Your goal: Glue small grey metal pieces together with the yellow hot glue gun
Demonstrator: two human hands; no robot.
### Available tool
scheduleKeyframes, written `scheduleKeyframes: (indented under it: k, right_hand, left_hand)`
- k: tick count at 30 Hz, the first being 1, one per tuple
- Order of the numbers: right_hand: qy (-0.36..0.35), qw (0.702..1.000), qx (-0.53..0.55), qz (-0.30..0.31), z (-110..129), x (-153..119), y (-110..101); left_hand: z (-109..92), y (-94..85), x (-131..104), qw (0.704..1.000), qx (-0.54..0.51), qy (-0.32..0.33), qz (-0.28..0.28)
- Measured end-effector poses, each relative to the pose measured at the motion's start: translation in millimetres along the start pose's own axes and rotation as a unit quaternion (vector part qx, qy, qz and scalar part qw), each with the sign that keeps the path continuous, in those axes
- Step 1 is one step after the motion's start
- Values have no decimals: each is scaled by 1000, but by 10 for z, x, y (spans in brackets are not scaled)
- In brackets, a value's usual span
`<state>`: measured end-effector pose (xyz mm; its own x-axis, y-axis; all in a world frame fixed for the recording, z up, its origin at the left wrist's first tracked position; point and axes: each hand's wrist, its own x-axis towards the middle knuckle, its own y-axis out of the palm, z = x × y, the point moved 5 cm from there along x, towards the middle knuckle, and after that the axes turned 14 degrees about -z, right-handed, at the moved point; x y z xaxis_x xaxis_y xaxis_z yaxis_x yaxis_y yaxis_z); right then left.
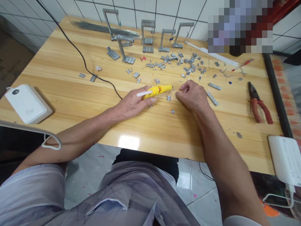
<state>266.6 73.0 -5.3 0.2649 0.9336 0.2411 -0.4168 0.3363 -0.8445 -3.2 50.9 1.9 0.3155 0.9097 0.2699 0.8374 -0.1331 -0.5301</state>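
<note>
My left hand [137, 102] is wrapped round a yellow glue gun [161, 90], with a white glue stick [144, 93] poking out of its back end. The gun's nozzle points right, towards my right hand [191, 94]. That hand's thumb and fingers are pinched together just past the nozzle; whatever they hold is too small to make out. Between and below the hands, two small grey pieces lie on the wooden table, one near the nozzle [168, 98] and one lower down [172, 111].
Several grey frame-shaped stands [148, 36] and a bundle of thin rods [94, 28] are at the back. Scattered grey pieces [190, 67] lie before them. Red-handled pliers [257, 105] are right, a white power bank [28, 103] left. A black cable [82, 59] crosses the left side.
</note>
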Motion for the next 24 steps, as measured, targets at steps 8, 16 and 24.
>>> scheduleKeyframes:
  k: [8,16,24]
  right_hand:
    - [-1,1000,0,11,13,5,-13]
    - [9,1000,12,16,41,-26,-78]
    - [-8,999,-52,9,97,-31,16]
  left_hand:
    - [-30,-6,-9,1000,2,-2,10]
    - [-26,-10,-5,1000,-5,-1,9]
    - [-11,-3,-7,1000,-3,24,3]
